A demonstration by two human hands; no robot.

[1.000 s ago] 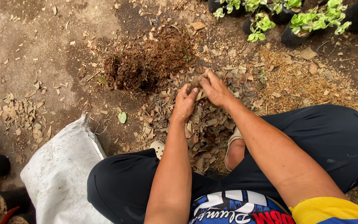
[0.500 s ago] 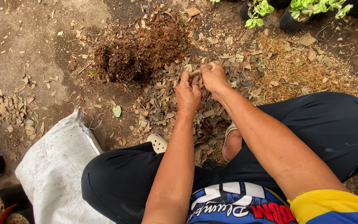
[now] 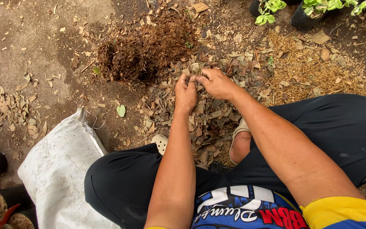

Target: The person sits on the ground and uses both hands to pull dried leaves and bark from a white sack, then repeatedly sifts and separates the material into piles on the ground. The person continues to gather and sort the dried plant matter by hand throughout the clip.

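My two hands, left (image 3: 186, 91) and right (image 3: 217, 82), meet fingertip to fingertip, pinching dry leaves (image 3: 200, 114) from the heap spread on the ground between my knees. One mound of brown fibre (image 3: 142, 48) lies just beyond. Bare dirt opens to the left; one white sack (image 3: 60, 169) edges my left knee, and two black pots (image 3: 301, 17) stand at the top right.

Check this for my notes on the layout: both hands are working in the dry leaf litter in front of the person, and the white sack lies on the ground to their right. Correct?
Not quite. The head view shows the white sack on the person's left, beside the left knee. The rest holds: the left hand and right hand are together in the dry leaf litter in front of them.
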